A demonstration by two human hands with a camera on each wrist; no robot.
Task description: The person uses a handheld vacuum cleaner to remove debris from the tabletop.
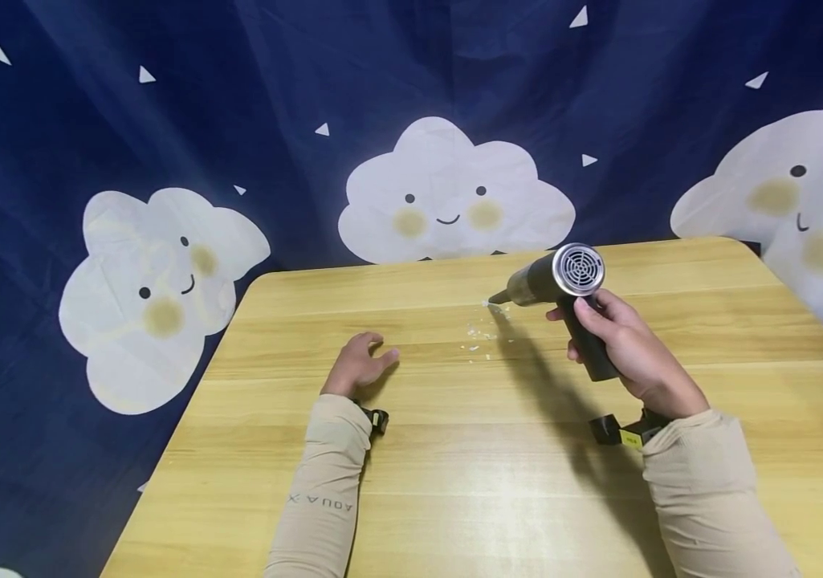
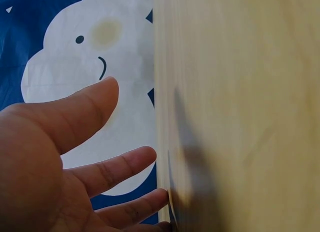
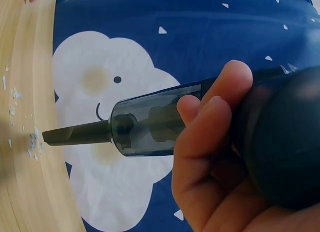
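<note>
A black handheld vacuum cleaner [image 1: 550,279] with a round silver vent is gripped by its handle in my right hand [image 1: 631,341]. Its narrow nozzle [image 3: 75,134] slants down to small white paper scraps [image 1: 479,331] scattered on the wooden table. In the right wrist view, a see-through dust cup [image 3: 147,124] sits behind the nozzle, and the fingers curl around the body. Left of the scraps, my left hand [image 1: 359,365] rests at the table with loosely bent fingers and holds nothing. The left wrist view shows its thumb and fingers spread apart.
The light wooden table [image 1: 454,466] has rounded far corners. Behind it hangs a dark blue curtain [image 1: 295,72] printed with smiling clouds and white triangles. Dark camera straps [image 1: 375,421] sit on both wrists, over beige sleeves.
</note>
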